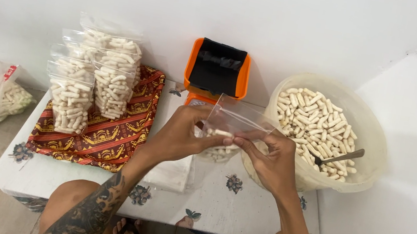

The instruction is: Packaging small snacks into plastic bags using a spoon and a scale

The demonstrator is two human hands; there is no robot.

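Your left hand (179, 135) and right hand (273, 157) both pinch the clear plastic bag (229, 129) between them, above the small white table (93, 188); it holds a few pale snack sticks. The bag sits just left of the big tub of sticks (371, 134), with the spoon (339, 157) inside.

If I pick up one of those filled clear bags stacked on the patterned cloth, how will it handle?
The filled bags are thin clear plastic, so one would probably flex and sag rather than stay stiff. The pale stick snacks inside look puffy, so it is likely light for its size, and probably crushable if squeezed. The smooth film may be a little slippery, and the upright stack on the patterned cloth could topple if nudged.
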